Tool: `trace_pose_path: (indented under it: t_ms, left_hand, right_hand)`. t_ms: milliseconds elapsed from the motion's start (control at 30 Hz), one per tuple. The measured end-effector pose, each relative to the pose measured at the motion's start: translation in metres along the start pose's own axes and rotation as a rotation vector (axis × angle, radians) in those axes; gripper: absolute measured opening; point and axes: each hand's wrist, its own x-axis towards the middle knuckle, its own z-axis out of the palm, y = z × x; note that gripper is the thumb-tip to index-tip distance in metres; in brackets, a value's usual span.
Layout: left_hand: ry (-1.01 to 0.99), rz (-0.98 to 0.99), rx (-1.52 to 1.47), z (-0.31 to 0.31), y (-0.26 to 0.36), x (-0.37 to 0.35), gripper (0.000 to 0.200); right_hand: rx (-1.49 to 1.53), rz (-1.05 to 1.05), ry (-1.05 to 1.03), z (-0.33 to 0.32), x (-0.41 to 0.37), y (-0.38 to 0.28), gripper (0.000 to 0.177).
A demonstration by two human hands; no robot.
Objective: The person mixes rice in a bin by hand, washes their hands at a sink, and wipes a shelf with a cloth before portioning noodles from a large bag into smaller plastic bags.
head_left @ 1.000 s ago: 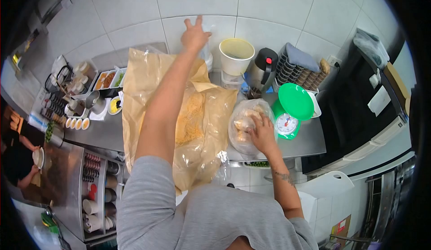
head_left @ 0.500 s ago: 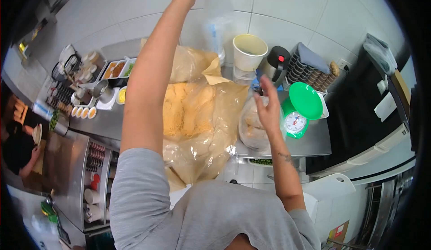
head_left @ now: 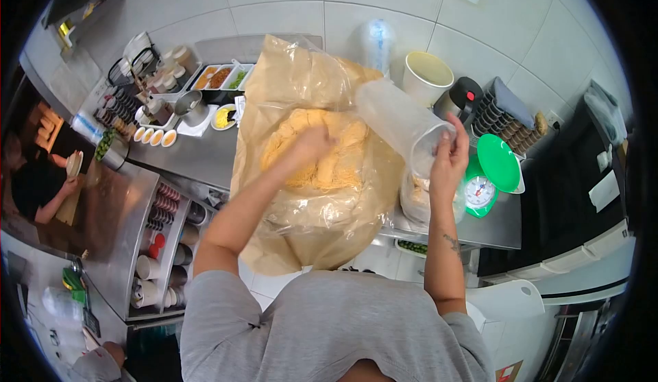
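My right hand grips the rim of a clear plastic bag, which puffs out like a tube with its mouth facing me. My left hand is over a heap of yellow noodles; motion blurs its fingers. The noodles lie in a large brown paper sack with a clear plastic liner, spread wide on the counter. Below my right hand, partly hidden by the forearm, stands another clear bag with pale portions inside.
Right of the sack are a green dial scale, a cream tub and a black flask. A plastic roll stands by the wall. Egg halves and topping trays sit left. Another person works at far left.
My left hand has come down from high by the wall to the noodles. My right hand, open before, now holds the clear bag. The view has shifted.
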Motion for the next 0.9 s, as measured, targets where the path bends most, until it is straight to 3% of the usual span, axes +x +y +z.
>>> trace_pose_path:
  t_ms: [100,200,300,467,533,633,900]
  left_hand:
    - [-0.055,-0.058,0.354,0.063,0.004,-0.026,0.038]
    - [0.017,0.033,0.411,0.076,0.001,-0.015,0.031]
    - [-0.012,-0.109,0.248,0.04,0.015,-0.002,0.024]
    - [0.11,0.137,0.189,-0.032,0.03,0.0,0.02]
    - [0.032,0.107,0.249,-0.067,0.052,-0.005,0.019]
    - [0.171,0.188,0.231,-0.093,0.061,-0.003,0.019]
    - [0.321,0.253,0.013,-0.146,0.089,-0.005,0.023]
  right_hand:
    - [-0.141,0.004,-0.043,-0.012,-0.006,0.006,0.023]
    - [-0.15,-0.021,0.026,-0.017,-0.012,0.009,0.017]
    - [-0.156,0.037,0.086,-0.028,-0.022,0.007,0.015]
    - [-0.215,0.046,0.121,-0.043,-0.037,0.017,0.015]
    - [-0.208,0.071,0.099,-0.047,-0.042,0.017,0.017]
    - [-0.161,0.17,0.071,-0.048,-0.039,0.001,0.016]
    - [-0.236,0.012,-0.051,-0.069,-0.033,0.015,0.019]
